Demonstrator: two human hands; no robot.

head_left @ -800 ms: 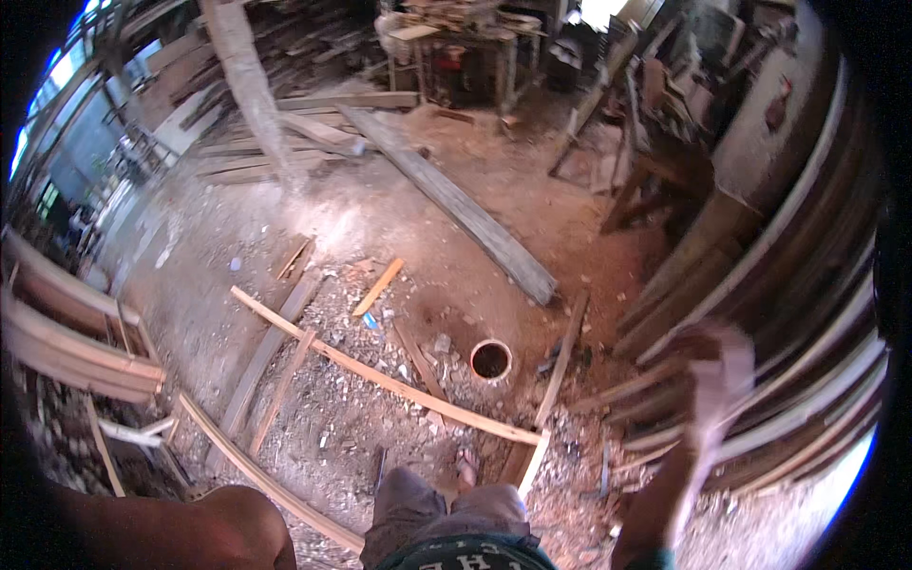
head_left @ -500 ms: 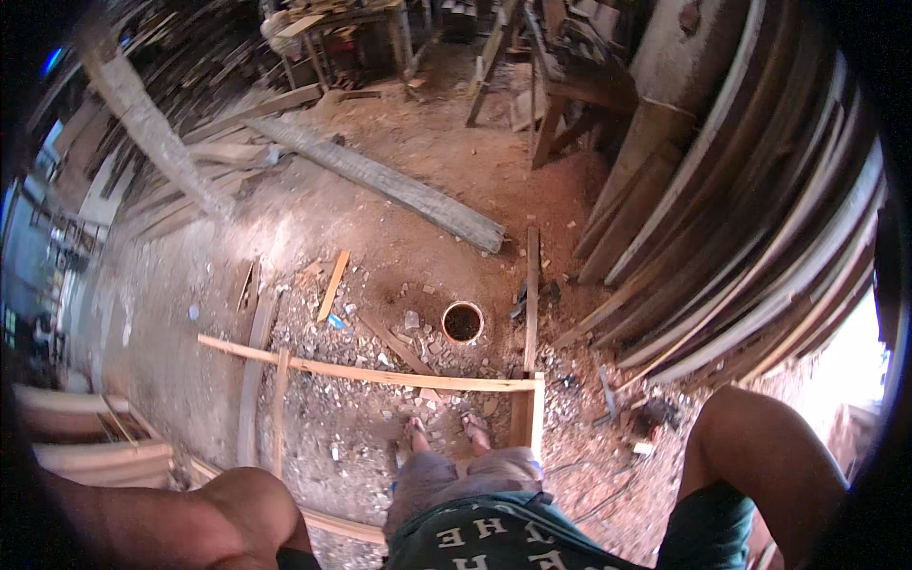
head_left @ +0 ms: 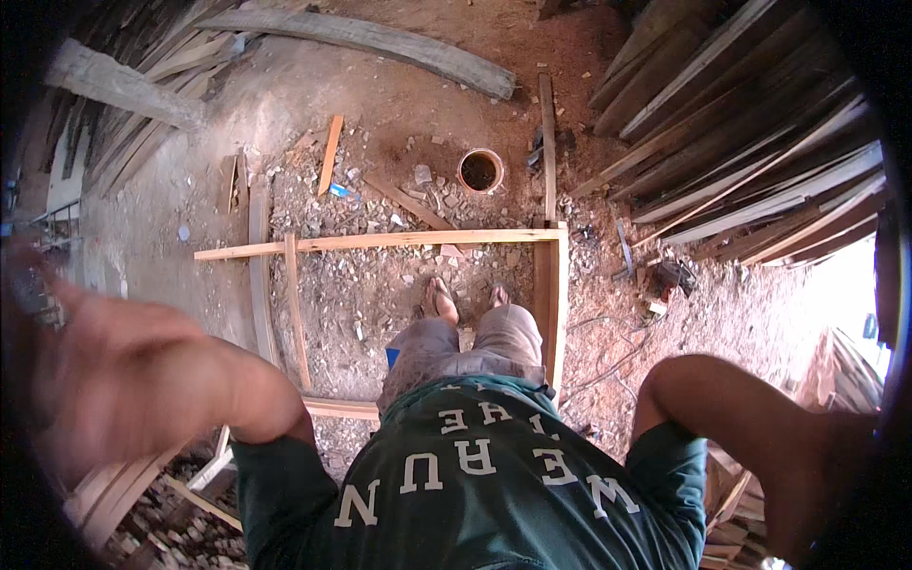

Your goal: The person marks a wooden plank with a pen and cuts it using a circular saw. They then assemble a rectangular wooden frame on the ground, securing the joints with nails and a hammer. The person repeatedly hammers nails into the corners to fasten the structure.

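My left arm is raised at the left side, elbow bent. My left hand [head_left: 76, 328] is smeared by motion near the dark rim, so its fingers and anything in them cannot be made out. At the right my other arm bends outward and its forearm runs into the dark edge; my right hand is out of sight. Below me lies a wooden frame of light strips, with a long crosspiece [head_left: 380, 241], a right side piece [head_left: 560, 313] and a thinner upright strip [head_left: 296, 313]. My sandalled feet stand inside it.
Ahead of the frame stands a round bucket [head_left: 481, 172] with dark contents. An orange-brown stick [head_left: 331, 154] lies among wood chips. A thick grey plank [head_left: 380, 40] crosses the far floor. Boards [head_left: 750, 180] lean at the right, near a dark tool [head_left: 674, 275] and a cord [head_left: 622, 356].
My view has tipped downward, so the frame and bucket sit higher in the picture and more of my shirt shows. My left forearm has swung up at the left.
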